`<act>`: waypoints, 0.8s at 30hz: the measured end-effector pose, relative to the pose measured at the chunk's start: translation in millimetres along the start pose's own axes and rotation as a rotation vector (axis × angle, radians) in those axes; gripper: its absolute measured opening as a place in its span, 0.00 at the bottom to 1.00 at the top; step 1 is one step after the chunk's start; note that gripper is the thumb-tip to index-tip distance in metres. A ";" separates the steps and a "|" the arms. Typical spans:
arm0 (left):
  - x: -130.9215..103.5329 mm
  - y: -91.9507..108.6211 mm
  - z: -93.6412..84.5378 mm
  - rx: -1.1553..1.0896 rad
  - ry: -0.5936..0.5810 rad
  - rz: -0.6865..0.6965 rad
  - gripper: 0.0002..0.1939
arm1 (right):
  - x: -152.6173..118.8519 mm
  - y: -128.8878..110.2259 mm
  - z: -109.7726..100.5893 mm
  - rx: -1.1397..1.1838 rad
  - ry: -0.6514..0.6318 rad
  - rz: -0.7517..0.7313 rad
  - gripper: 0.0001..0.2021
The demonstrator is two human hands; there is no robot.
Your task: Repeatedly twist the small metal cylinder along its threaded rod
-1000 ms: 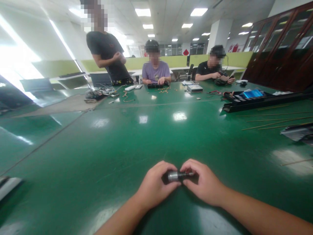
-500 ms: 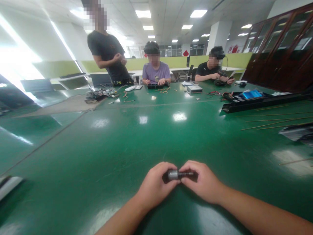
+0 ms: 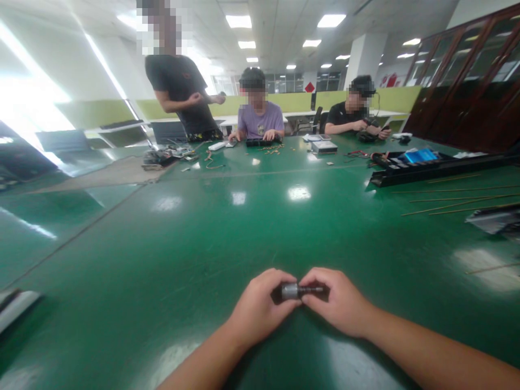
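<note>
A small silver metal cylinder with a thin, dark, ridged shaft lies sideways between my hands, low in the head view. My left hand is closed around the thick cylinder end, thumb below and fingers above. From the other side, my right hand pinches the part near where the shaft meets the cylinder; the shaft's tip points right, inside the curl of that hand. The fingertips of both hands nearly meet. Their grip hides part of the piece, and its exact kind is too small to tell.
Beneath my hands spreads a glossy green table. Thin brass-coloured rods and a long black tray are at the right. A pale-edged object sits at the left edge. Across the table, two people sit and one stands.
My hands and the metal piece keep nearly the same pose. Across the table, the standing person's hands have moved apart, and the person in purple has reached one hand sideways to the table.
</note>
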State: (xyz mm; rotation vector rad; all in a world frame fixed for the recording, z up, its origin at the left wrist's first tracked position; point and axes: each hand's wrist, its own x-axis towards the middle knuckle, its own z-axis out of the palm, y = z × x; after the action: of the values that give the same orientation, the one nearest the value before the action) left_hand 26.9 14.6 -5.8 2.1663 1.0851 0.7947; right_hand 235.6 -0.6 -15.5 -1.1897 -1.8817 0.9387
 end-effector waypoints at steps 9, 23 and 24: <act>0.8 2.3 -1.0 0.001 0.007 -0.006 0.10 | 0.0 -1.1 -0.2 0.012 -0.011 0.016 0.08; -0.3 2.8 0.3 0.012 0.022 -0.010 0.09 | 0.9 -3.3 -0.4 -0.001 -0.012 0.039 0.06; -0.7 2.6 0.5 0.015 0.021 -0.010 0.10 | 1.0 -3.1 -0.3 -0.004 -0.011 0.038 0.06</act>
State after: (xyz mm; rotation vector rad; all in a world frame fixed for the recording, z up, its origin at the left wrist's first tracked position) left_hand 28.2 12.6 -4.4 2.1680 1.1144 0.8090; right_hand 234.3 -0.6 -12.5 -1.2285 -1.8768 0.9643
